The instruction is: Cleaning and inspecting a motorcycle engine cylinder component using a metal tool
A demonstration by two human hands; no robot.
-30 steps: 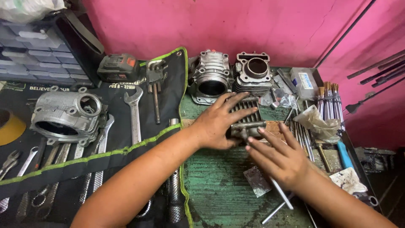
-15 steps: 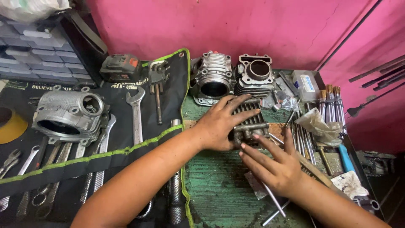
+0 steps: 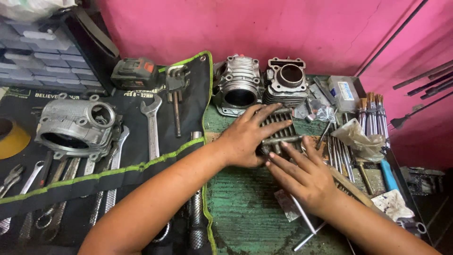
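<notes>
Steel rods (image 3: 282, 128) lie side by side, long axes pointing away; left hand (image 3: 245, 137) and right hand (image 3: 304, 174) rest flat, fingers spread, gripping nothing.

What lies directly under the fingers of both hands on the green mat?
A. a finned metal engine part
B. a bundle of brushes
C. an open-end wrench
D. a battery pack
A: the left hand and the right hand both press on the finned metal engine part, while the wrench, brushes and battery pack lie apart from them.
</notes>
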